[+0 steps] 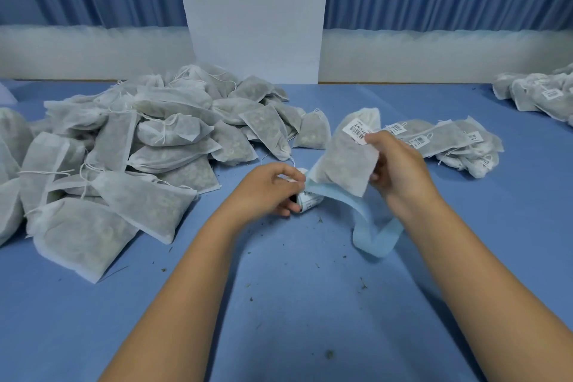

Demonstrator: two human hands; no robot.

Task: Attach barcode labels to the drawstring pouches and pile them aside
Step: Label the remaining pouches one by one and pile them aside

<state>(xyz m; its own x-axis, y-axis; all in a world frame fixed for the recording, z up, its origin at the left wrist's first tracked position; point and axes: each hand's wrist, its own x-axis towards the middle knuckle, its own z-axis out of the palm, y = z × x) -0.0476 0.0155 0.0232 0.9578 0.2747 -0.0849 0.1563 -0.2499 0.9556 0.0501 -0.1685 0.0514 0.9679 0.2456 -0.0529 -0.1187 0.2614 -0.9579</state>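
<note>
Forearms stretch forward over the blue worktop (279,288). The right hand (400,164), wrist bent inward, pinches a drawstring pouch (344,158) above the worktop's middle, fingertips on its barcode label (356,131). The left hand (266,189) curls round the label roll (307,200), its blue backing strip (375,236) trailing. An unlabelled heap (139,146) lies toward the left edge, and a labelled pile (449,139) toward the right.

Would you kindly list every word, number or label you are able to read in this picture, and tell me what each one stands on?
Nothing here is legible; all print is too small or blurred.
The barcode label on the pouch in the right hand: bars and print, unreadable.
The label roll in the left hand: unreadable.
Labels on the labelled pouches at right: unreadable.
Label on the far pile: unreadable.
</note>
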